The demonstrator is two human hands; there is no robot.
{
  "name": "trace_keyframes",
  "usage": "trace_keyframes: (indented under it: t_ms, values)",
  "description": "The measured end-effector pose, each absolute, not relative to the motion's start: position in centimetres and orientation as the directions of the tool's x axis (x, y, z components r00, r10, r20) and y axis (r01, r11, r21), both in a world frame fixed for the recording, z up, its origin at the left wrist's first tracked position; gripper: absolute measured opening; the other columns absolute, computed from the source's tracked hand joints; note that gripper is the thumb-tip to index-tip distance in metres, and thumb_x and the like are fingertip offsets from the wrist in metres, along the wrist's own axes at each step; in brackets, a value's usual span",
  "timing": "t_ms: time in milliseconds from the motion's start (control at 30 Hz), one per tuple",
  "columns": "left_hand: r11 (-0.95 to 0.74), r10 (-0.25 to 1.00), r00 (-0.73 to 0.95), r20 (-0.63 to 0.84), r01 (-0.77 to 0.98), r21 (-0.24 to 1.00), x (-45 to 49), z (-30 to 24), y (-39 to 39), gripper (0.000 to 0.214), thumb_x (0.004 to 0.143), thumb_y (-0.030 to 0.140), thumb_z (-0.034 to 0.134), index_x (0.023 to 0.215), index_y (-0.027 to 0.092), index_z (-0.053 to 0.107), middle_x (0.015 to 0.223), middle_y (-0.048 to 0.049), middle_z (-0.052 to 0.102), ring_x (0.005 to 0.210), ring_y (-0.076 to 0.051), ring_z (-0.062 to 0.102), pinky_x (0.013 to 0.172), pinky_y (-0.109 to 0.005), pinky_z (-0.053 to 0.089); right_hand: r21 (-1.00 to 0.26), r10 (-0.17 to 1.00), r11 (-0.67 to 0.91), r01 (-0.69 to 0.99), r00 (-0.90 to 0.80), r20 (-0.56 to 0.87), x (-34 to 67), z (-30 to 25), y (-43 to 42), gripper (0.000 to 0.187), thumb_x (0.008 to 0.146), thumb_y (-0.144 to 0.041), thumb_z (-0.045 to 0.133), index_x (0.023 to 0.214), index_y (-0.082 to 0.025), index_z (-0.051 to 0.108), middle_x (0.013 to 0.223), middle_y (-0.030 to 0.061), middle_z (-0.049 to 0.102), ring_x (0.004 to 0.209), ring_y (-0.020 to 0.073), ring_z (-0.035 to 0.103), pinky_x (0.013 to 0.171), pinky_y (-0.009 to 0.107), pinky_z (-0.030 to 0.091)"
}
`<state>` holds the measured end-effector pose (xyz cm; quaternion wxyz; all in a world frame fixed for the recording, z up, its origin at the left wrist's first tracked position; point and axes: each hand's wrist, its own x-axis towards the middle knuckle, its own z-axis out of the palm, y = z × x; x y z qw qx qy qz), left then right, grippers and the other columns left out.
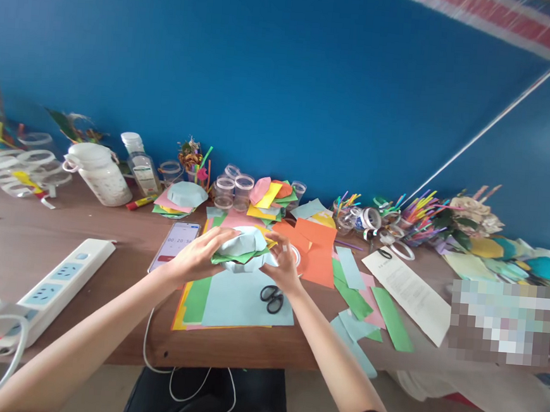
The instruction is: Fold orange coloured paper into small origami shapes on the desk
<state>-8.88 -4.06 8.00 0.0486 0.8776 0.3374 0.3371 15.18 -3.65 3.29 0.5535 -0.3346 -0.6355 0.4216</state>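
From the head view I see the left hand (pixel 199 257) and right hand (pixel 282 265) together above the table (pixel 225 354), with a folded paper bundle (pixel 242 249) of pale blue and green between them. The bundle is held in the air, just above a pale blue sheet (pixel 248 302). The left fingers (pixel 227 235) are partly open and curve over its top, while the right fingertips (pixel 275 249) press in against its far side. Both hands have hold of it, though I cannot tell how firmly. Scissors (pixel 272 298) lie on the sheet just below the right hand, and a phone (pixel 174 247) lies near the left. I judge the step in hand to be pressing and shaping the folds. The next move calls for both hands to keep the layers together.
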Motion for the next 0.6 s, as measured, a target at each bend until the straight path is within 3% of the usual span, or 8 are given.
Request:
trace_keyframes:
  t_ms: [67, 167, 300, 433, 533, 600]
  values:
    - [-0.741, 0.660, 0.475, 0.582, 0.535, 0.405, -8.7, 8.0, -4.0, 0.063, 0.073, 0.021, 0.062, 0.131, 0.023, 0.039, 0.121, -0.0113, 0.055, 0.111, -0.027, 0.054, 0.090, -0.040, 0.049, -0.916, 0.904, 0.395, -0.067, -0.150, 0.401, 15.3, 3.3, -3.7, 0.062, 0.064, -0.031, 0.078, 0.116, -0.028, 0.043, 0.127, 0.0055, 0.050, 0.114, 0.0195, 0.055, 0.102, 0.039, 0.042]
    - [-0.633, 0.769, 0.244, 0.591, 0.426, 0.647, -8.7, 8.2, -3.8, 0.073, 0.066, 0.025, 0.071, 0.131, 0.022, 0.039, 0.123, -0.0107, 0.053, 0.110, -0.027, 0.055, 0.088, -0.037, 0.049, -0.933, 0.926, 0.342, -0.109, -0.131, 0.355, 15.5, 3.4, -3.7, 0.059, 0.066, -0.031, 0.077, 0.115, -0.029, 0.044, 0.124, 0.0051, 0.052, 0.111, 0.0195, 0.058, 0.101, 0.040, 0.043]
    - [-0.391, 0.910, -0.086, 0.404, 0.142, 0.910, -10.5, 8.0, -2.7, 0.080, 0.057, 0.029, 0.081, 0.127, 0.020, 0.044, 0.115, -0.0080, 0.057, 0.103, -0.025, 0.058, 0.085, -0.035, 0.051, -0.948, 0.950, 0.288, -0.137, -0.087, 0.301, 15.8, 3.3, -3.9, 0.055, 0.069, -0.033, 0.074, 0.115, -0.027, 0.044, 0.120, 0.0066, 0.056, 0.104, 0.0198, 0.062, 0.096, 0.041, 0.046]
    - [-0.212, 0.972, -0.153, 0.180, -0.224, 0.951, -14.1, 7.1, -1.5, 0.063, 0.057, 0.024, 0.082, 0.113, 0.016, 0.054, 0.108, -0.0075, 0.063, 0.097, -0.021, 0.061, 0.082, -0.032, 0.052, -0.960, 0.968, 0.239, -0.143, -0.049, 0.248, 15.9, 2.6, -4.0, 0.049, 0.072, -0.036, 0.071, 0.112, -0.025, 0.046, 0.116, 0.0076, 0.057, 0.097, 0.0206, 0.064, 0.089, 0.040, 0.050]
    - [-0.093, 0.965, -0.263, 0.001, -0.337, 0.937, -17.3, 6.5, -0.9, 0.052, 0.053, 0.022, 0.083, 0.098, 0.014, 0.058, 0.098, -0.0048, 0.065, 0.082, -0.017, 0.061, 0.065, -0.028, 0.053, -0.970, 0.981, 0.190, -0.151, -0.016, 0.195, 16.1, 2.0, -4.0, 0.047, 0.073, -0.039, 0.070, 0.111, -0.024, 0.047, 0.113, 0.0082, 0.058, 0.095, 0.0212, 0.065, 0.088, 0.041, 0.051]
    - [-0.093, 0.930, -0.365, -0.043, -0.347, 0.933, -19.3, 6.1, -0.5, 0.048, 0.051, 0.019, 0.082, 0.091, 0.013, 0.057, 0.094, -0.0028, 0.063, 0.081, -0.016, 0.060, 0.061, -0.025, 0.053, -0.975, 0.988, 0.152, -0.160, -0.006, 0.155, 16.2, 1.6, -4.0, 0.047, 0.073, -0.040, 0.070, 0.110, -0.023, 0.047, 0.112, 0.0085, 0.058, 0.094, 0.0211, 0.065, 0.089, 0.041, 0.050]
